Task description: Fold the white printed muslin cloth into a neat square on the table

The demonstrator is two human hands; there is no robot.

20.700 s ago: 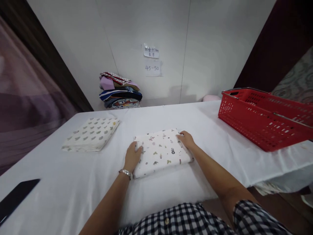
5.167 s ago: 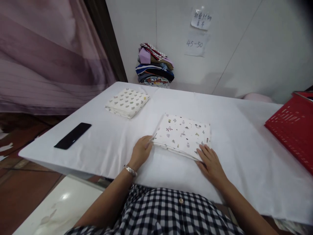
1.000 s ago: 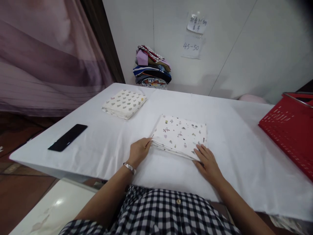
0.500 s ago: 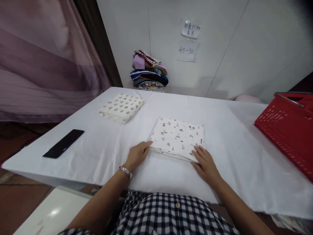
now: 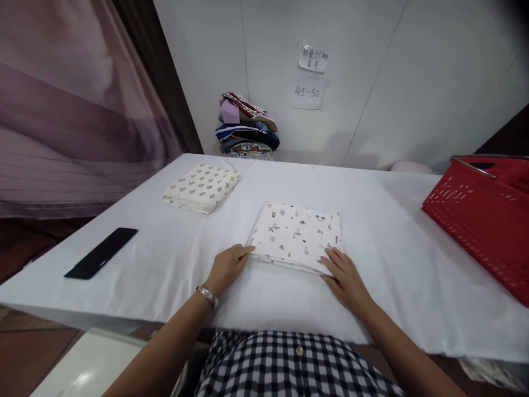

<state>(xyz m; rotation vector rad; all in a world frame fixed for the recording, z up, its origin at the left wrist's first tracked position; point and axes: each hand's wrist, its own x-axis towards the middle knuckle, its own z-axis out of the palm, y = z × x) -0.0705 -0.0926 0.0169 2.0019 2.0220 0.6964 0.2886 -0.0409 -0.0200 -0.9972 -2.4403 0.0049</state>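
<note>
A folded white cloth (image 5: 295, 234) with a small plant-like print lies flat on the white-covered table in front of me. At its near left corner, my left hand (image 5: 227, 268) is closed, pinching the edge; some of its fingers are hidden. My right hand (image 5: 345, 280) rests on the near right corner, fingers stretched out over the top and thumb by the front edge. Farther back on the left lies a second folded cloth (image 5: 202, 186), cream with grey motifs, untouched by either hand.
A flat black object (image 5: 101, 253) lies near the left edge of the table (image 5: 165, 264). To the right stands a red perforated basket (image 5: 483, 226) with a metal handle. Behind the table, a stack of folded fabrics (image 5: 248, 129) sits against the wall beneath paper signs (image 5: 309, 91).
The head view has shifted slightly, so the whole scene sits a little lower and farther left. Both hands stay at the same corners of the cloth, which keeps its folded shape.
</note>
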